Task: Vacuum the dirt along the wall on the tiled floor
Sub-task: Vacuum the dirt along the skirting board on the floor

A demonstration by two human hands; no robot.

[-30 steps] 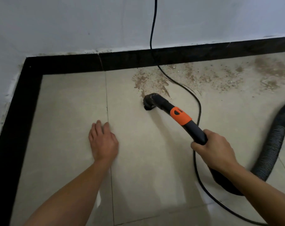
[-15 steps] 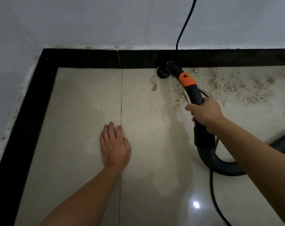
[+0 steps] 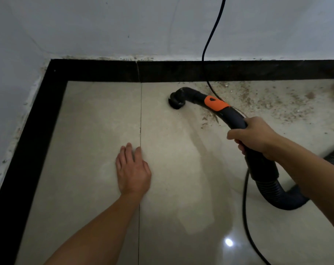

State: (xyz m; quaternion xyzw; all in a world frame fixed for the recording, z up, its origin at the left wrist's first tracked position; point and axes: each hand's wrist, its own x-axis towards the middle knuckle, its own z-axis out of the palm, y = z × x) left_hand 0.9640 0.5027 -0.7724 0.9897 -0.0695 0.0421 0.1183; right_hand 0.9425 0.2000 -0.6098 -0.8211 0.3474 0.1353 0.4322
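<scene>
My right hand [image 3: 253,136] grips the black vacuum handle [image 3: 234,116], which has an orange band [image 3: 215,103]. Its round nozzle [image 3: 175,102] sits mouth-down on the beige tiled floor [image 3: 97,131], a little in front of the black skirting [image 3: 181,71]. Brown dirt [image 3: 267,100] is scattered along the wall to the right of the nozzle. My left hand [image 3: 132,171] rests flat on the floor beside a grout line, fingers straight, well left of the handle.
A ribbed black hose [image 3: 277,196] loops behind my right wrist to the right edge. A thin black cable [image 3: 244,207] hangs down the white wall [image 3: 124,25], passes under the handle and runs toward me. The room corner lies at upper left.
The nozzle has pulled back from the skirting and swung left onto the tile. The small dirt patch left of it is gone. My left hand has stayed planted.
</scene>
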